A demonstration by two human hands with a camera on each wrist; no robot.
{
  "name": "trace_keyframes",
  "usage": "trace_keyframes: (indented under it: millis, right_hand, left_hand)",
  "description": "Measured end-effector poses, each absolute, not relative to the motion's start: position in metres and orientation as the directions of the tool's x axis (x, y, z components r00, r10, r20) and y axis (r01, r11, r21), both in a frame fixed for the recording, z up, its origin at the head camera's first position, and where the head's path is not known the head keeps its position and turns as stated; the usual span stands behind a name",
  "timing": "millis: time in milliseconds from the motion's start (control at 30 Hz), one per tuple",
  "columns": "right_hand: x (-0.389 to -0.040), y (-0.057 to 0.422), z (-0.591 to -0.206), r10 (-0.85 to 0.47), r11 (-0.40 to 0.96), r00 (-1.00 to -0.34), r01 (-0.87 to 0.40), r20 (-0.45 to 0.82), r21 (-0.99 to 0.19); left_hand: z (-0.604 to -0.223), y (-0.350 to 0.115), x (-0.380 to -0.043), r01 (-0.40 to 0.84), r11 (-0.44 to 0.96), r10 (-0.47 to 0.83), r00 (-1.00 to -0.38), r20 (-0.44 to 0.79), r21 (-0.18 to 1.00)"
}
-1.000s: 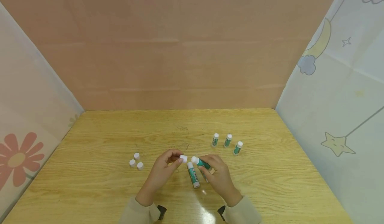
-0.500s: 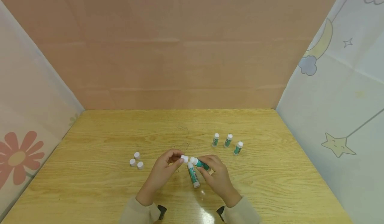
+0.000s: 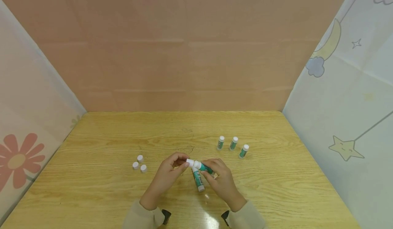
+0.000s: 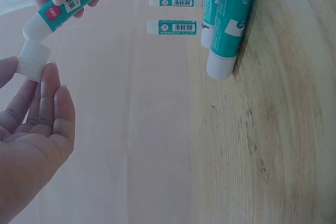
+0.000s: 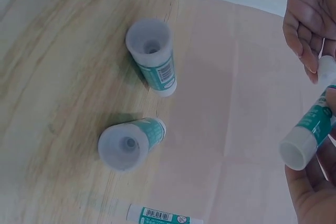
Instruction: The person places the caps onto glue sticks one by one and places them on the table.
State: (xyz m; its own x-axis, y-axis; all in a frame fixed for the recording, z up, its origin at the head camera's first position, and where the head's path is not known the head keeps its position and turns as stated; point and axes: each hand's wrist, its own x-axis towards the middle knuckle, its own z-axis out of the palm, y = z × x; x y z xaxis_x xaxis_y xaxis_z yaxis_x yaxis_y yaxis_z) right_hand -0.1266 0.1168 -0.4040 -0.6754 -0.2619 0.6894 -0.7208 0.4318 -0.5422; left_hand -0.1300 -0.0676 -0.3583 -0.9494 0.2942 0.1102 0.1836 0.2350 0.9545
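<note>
Left-hand grip (image 3: 168, 170) pinching a cap (image 3: 190, 162), right-hand grip (image 3: 223, 179) holding a glue stick (image 3: 206, 168), the two touching, three more caps (image 3: 140, 158) and three upright sticks (image 3: 233, 144) on the table (image 3: 116, 133)

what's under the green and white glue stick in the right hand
Two green-and-white glue sticks lie below, on the yellow wooden table; from above, the right hand hides what's directly beneath it.

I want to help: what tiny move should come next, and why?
Maybe tilt the white cap into line with the glue stick in the right hand: the left hand pinches the cap at the stick's white end, but the left wrist view shows them at an angle.
</note>
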Motion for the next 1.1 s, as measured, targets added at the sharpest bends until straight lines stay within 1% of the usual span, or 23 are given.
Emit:
trace_keyframes:
  millis: [267, 667, 933, 1100]
  right_hand:
    - [-0.127, 0.116, -0.405, -0.281, 0.447, -0.66, -0.733, 0.697, -0.514]
    - [-0.127, 0.116, -0.406, -0.279, 0.448, -0.68, -0.717, 0.678, -0.535]
    - [-0.127, 0.116, -0.407, -0.29, 0.454, -0.676, -0.72, 0.677, -0.525]
    - [-0.127, 0.116, -0.408, -0.304, 0.454, -0.667, -0.729, 0.68, -0.512]
  left_hand:
    - [-0.357, -0.068, -0.128, 0.19, 0.232, 0.304, -0.946, 0.115, 0.954]
    - [-0.356, -0.068, -0.128, 0.206, 0.22, 0.318, -0.939, 0.13, 0.953]
    - [-0.371, -0.069, -0.133, 0.236, 0.207, 0.338, -0.928, 0.157, 0.949]
    - [-0.383, -0.069, -0.136, 0.225, 0.232, 0.333, -0.932, 0.141, 0.946]
